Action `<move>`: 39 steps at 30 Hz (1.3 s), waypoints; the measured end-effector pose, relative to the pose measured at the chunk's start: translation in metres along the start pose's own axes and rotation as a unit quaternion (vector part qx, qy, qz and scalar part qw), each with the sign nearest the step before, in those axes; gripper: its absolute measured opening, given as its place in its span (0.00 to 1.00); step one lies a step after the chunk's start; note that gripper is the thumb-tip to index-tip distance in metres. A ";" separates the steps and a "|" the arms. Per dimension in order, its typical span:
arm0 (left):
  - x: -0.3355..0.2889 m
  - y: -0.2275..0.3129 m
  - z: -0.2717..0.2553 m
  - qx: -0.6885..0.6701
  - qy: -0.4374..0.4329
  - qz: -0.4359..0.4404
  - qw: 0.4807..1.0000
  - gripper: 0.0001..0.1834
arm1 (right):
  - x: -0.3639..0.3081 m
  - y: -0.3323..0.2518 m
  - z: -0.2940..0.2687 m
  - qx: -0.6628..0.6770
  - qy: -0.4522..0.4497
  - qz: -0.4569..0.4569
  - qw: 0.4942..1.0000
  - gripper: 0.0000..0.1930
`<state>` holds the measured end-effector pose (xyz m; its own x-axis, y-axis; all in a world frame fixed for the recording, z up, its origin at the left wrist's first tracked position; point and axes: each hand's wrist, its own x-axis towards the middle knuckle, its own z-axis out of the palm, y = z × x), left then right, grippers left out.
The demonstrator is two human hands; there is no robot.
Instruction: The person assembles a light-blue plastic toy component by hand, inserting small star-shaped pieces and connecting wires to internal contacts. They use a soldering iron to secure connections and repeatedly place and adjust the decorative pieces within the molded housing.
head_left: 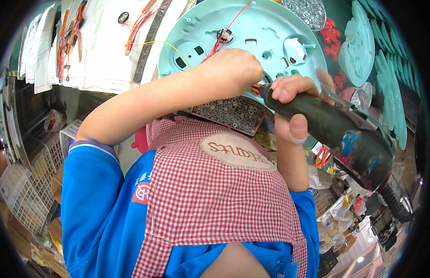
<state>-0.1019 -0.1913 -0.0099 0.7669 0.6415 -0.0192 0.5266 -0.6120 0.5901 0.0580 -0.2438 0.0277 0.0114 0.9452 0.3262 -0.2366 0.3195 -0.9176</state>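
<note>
A round teal plastic shell (275,28) lies in front of me, its hollow side with posts and slots facing up. My right hand (296,95) is wrapped round a black electric screwdriver (340,129), whose nose points up-left at the shell's near edge. Closed over that edge is my left hand (235,69), its fingers curled; what they grip is hidden. Short orange and red wires (256,88) show between the hand and the screwdriver nose. A round black speaker (225,35) with red wires sits in the shell. The screwdriver's bit cannot be made out.
A tray of small metal screws (231,113) stands between my apron and the shell. White sheets (103,46) with wired parts lie at left. A bowl of clear pieces (307,11), red parts (330,39) and more teal shells (357,51) are at far right.
</note>
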 end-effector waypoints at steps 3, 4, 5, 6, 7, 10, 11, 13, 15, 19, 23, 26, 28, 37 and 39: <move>-0.015 0.002 -0.002 0.013 0.094 0.084 0.992 0.07 | 0.006 -0.012 0.000 0.051 -0.017 -0.037 0.998 0.50; -0.018 0.003 -0.005 0.009 0.095 0.073 0.993 0.08 | 0.011 -0.015 -0.007 0.082 -0.063 -0.061 0.993 0.46; -0.020 0.003 -0.005 -0.008 0.109 0.079 0.991 0.09 | 0.013 -0.017 -0.008 0.096 -0.071 -0.057 0.991 0.45; -0.023 0.004 -0.004 -0.026 0.124 0.085 0.988 0.10 | 0.014 -0.020 -0.008 0.111 -0.078 -0.051 0.989 0.44; -0.025 0.004 -0.004 -0.043 0.138 0.090 0.985 0.10 | 0.015 -0.020 -0.008 0.118 -0.086 -0.046 0.988 0.43; -0.034 0.006 -0.004 -0.026 0.177 0.036 0.983 0.12 | 0.015 -0.019 -0.004 0.100 -0.075 -0.038 0.991 0.42; -0.036 0.006 -0.004 -0.024 0.190 0.034 0.981 0.13 | 0.015 -0.017 0.001 0.092 -0.061 -0.039 0.993 0.43; -0.040 0.006 -0.003 -0.019 0.216 0.031 0.976 0.16 | 0.013 -0.014 0.013 0.079 -0.026 -0.043 0.996 0.47; -0.047 0.006 -0.009 0.001 0.188 -0.014 0.982 0.17 | 0.009 -0.010 0.020 0.058 -0.005 -0.032 0.998 0.49; -0.051 0.004 -0.008 0.021 0.121 -0.062 0.990 0.19 | 0.009 -0.012 0.027 -0.001 -0.013 0.060 0.998 0.46; -0.051 0.002 -0.006 0.014 0.140 -0.055 0.989 0.18 | 0.009 0.009 0.019 0.040 -0.078 0.010 0.996 0.44; -0.051 0.003 -0.006 0.014 0.136 -0.052 0.989 0.18 | 0.003 0.008 0.020 0.020 -0.098 0.007 0.995 0.45; -0.052 0.004 -0.009 0.022 0.124 -0.059 0.990 0.20 | 0.002 0.004 0.023 0.035 -0.068 0.007 0.997 0.50; -0.071 0.010 -0.005 -0.001 0.224 -0.021 0.974 0.17 | -0.055 0.006 0.006 -0.056 -0.064 0.092 0.992 0.43; -0.078 0.012 -0.007 0.024 0.244 0.020 0.969 0.15 | -0.046 -0.004 0.015 -0.041 -0.020 0.116 0.992 0.43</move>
<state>-0.1575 -0.2453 0.0047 0.5293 0.7516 0.3937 0.5253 -0.6547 0.5436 0.0438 -0.2900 0.0201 -0.0731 0.9912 0.1105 -0.1482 0.0988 -0.9840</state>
